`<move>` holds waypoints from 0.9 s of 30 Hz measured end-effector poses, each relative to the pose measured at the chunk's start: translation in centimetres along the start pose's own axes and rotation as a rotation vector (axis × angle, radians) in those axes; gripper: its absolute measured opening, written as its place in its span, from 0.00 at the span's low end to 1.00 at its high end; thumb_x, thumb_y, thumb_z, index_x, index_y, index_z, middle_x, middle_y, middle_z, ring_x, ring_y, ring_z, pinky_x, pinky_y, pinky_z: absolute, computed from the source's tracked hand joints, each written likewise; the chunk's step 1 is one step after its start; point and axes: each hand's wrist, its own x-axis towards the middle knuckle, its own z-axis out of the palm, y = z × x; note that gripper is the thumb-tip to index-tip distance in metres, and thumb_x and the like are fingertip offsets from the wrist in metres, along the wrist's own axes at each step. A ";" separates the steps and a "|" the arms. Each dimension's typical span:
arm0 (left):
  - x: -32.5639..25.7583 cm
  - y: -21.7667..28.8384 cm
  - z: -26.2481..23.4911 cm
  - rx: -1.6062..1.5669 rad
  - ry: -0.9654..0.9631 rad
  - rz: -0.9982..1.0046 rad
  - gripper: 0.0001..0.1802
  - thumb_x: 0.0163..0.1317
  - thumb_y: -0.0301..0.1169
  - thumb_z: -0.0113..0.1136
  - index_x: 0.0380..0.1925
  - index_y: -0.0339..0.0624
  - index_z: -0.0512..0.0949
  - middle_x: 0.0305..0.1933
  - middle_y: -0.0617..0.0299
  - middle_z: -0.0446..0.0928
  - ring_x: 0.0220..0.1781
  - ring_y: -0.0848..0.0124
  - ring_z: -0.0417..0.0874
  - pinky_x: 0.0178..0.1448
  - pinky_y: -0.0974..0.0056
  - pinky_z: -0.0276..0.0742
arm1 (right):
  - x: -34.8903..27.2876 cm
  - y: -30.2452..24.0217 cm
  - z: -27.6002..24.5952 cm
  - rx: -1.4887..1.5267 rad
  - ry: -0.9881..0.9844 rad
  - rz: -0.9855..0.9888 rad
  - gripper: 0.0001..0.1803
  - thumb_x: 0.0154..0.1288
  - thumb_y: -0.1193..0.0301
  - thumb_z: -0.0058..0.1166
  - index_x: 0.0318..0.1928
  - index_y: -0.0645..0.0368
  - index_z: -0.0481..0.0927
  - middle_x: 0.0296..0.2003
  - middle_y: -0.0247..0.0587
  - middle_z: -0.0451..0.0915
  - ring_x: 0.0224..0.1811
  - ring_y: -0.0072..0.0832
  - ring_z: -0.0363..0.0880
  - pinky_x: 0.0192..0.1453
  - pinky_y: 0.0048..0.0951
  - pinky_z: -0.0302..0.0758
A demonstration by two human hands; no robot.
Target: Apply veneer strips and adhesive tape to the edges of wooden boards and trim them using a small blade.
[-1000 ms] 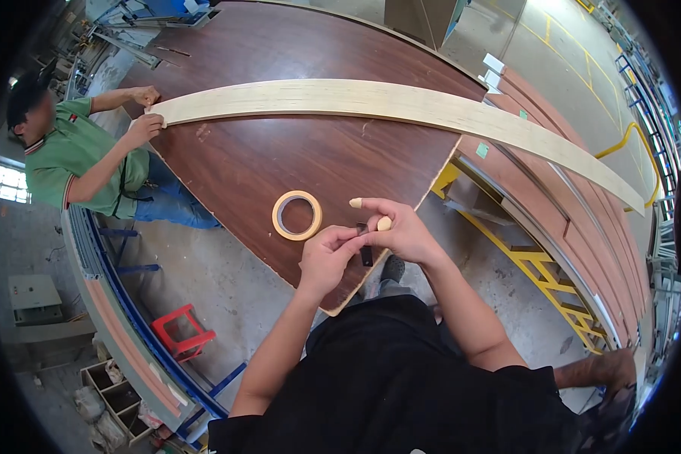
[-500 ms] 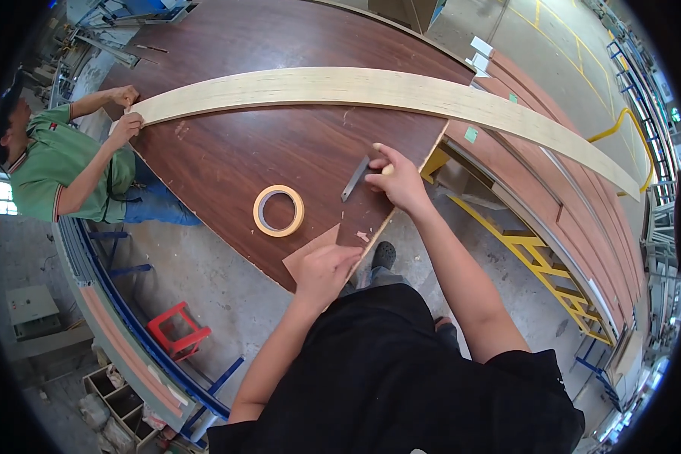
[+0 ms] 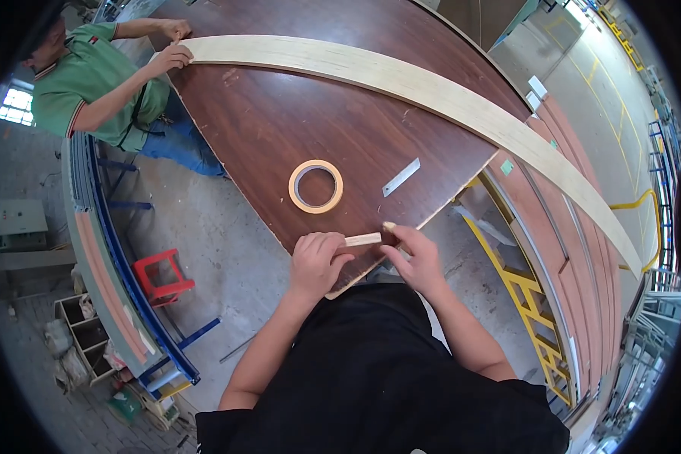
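Near the close corner of the brown board [image 3: 257, 136], my left hand [image 3: 315, 265] is closed around a small pale strip [image 3: 363, 240], whose end sticks out toward the right. My right hand [image 3: 416, 261] faces it, with a small yellowish piece [image 3: 389, 226] at its fingertips; its kind is too small to make out. Farther in on the board lies a flat metal blade [image 3: 401, 178] with a hole at one end, touched by neither hand. A roll of masking tape [image 3: 315, 186] lies to the left of the blade.
A long curved pale wooden strip [image 3: 356, 66] crosses the board and overhangs its right edge. At its left end a person in green [image 3: 106, 83] has both hands on it. A red stool [image 3: 163, 277] stands at left, a yellow frame [image 3: 526, 303] at right.
My right hand has come away from the blade toward my left hand. The brown sheet beneath my left hand no longer shows flat; a pale strip is in that hand. The view has shifted.
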 end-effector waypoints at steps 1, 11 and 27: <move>-0.2 0.1 -0.1 -0.023 0.065 0.012 0.24 0.40 0.34 0.74 0.38 0.41 0.76 0.37 0.59 0.79 0.42 0.56 0.79 0.49 0.56 0.73 | 0.7 -0.9 0.5 0.001 -0.005 -0.006 0.26 0.56 0.75 0.63 0.56 0.64 0.74 0.40 0.42 0.82 0.39 0.28 0.81 0.44 0.26 0.77; -0.2 3.0 -5.8 -0.160 0.160 -0.049 0.13 0.48 0.28 0.69 0.36 0.40 0.81 0.37 0.58 0.81 0.38 0.62 0.82 0.43 0.61 0.78 | 4.3 -5.3 1.0 0.641 -0.221 0.240 0.31 0.55 0.80 0.63 0.60 0.65 0.69 0.37 0.42 0.83 0.39 0.21 0.80 0.42 0.22 0.77; -5.9 3.4 -10.6 -0.259 0.249 -0.244 0.07 0.55 0.27 0.59 0.30 0.39 0.71 0.35 0.54 0.73 0.40 0.54 0.75 0.43 0.56 0.72 | 4.6 -13.4 3.7 0.307 -0.318 -0.105 0.25 0.54 0.82 0.62 0.54 0.66 0.73 0.33 0.42 0.81 0.35 0.22 0.78 0.39 0.22 0.75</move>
